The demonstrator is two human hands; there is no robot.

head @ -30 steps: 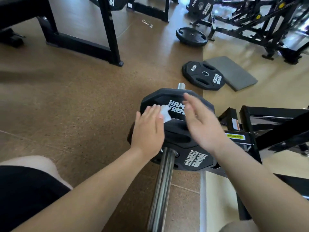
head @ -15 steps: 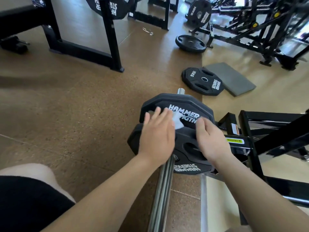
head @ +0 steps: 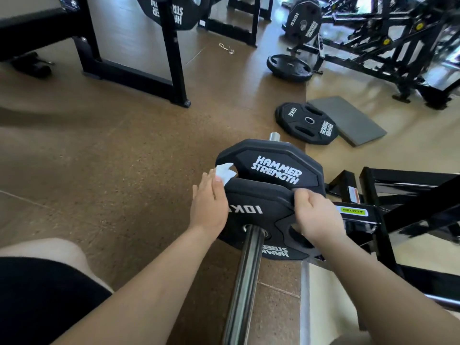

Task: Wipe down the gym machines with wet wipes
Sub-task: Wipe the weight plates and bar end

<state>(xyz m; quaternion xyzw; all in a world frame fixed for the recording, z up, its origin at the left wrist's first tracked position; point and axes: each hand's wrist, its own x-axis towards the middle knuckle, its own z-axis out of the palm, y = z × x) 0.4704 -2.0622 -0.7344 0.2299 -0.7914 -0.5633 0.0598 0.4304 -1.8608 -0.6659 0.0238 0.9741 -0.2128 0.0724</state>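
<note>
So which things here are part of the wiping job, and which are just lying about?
In the job: wet wipe pressed by the left hand; 10KG plate gripped by the right hand; rear plate; bar.
Lying about: 15KG plate, grey pad, round plate, clip, all on the floor.

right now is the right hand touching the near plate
Touching. The head view shows the right hand with its fingers curled over the top edge of the near plate, with no gap between them.

HAMMER STRENGTH on rear plate (head: 271, 168)
</note>
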